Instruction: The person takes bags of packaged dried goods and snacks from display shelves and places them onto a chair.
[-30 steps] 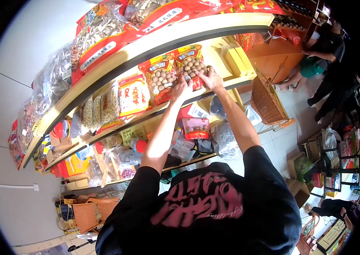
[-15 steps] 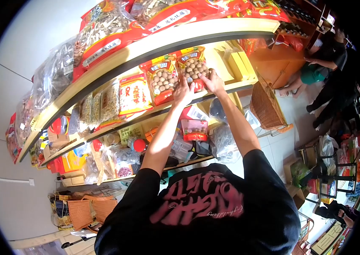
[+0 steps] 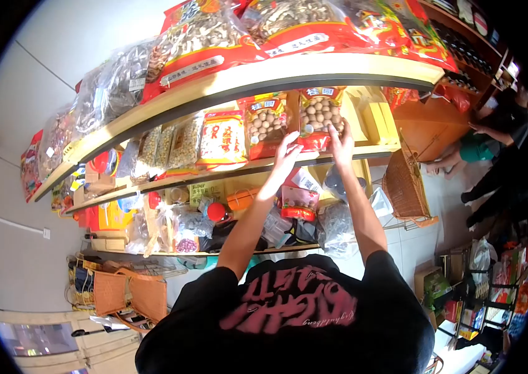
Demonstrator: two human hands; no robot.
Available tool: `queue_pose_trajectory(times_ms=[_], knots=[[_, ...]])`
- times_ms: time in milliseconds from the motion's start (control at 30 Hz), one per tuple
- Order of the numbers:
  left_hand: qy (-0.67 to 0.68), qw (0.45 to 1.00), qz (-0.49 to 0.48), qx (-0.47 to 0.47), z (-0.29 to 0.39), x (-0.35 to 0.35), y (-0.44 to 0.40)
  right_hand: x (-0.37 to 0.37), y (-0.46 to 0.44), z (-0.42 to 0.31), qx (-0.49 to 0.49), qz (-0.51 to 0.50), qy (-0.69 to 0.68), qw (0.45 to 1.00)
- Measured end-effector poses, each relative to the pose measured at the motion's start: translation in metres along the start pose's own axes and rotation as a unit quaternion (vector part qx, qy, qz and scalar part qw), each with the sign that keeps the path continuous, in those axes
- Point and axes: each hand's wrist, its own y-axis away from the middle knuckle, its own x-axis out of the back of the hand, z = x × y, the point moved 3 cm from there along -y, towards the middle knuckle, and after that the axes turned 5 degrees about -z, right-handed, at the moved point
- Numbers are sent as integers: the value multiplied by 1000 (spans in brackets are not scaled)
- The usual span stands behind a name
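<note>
On the middle shelf (image 3: 257,167) two red bags of round brown dried fruit stand upright side by side. My left hand (image 3: 286,153) is between the left bag (image 3: 267,122) and the lower left corner of the right bag (image 3: 320,114), its fingers at that corner. At the right bag's lower right edge is my right hand (image 3: 341,143), fingers pointing up, fingertips against the bag. Whether either hand grips it is too small to tell. A red and white bag (image 3: 222,138) stands to the left.
Large bags of dried mushrooms (image 3: 208,53) lie on the upper shelf. Yellow boxes (image 3: 377,123) stand right of the fruit bags. Below are a red-lidded jar (image 3: 217,212) and a pink pouch (image 3: 300,202). A wicker basket (image 3: 405,185) is at the right; a person (image 3: 501,128) is beyond.
The view has shifted, so the shelves appear lower and farther right. My hands remain at the right bag's lower edge, with the right hand's fingers now pointing more upward.
</note>
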Motion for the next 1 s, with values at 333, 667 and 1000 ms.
queue_pose_trajectory(times_ms=[333,667,1000], knots=[[215,956,70,188,24,37,140,-6,146,-77,-146,-142,-182,962],[336,883,276,176,63,43,310,-55,265,-79,-207,-484,-194,828],[334,837,413,132,98,59,405,-136,304,-79,-339,-717,-296,533]])
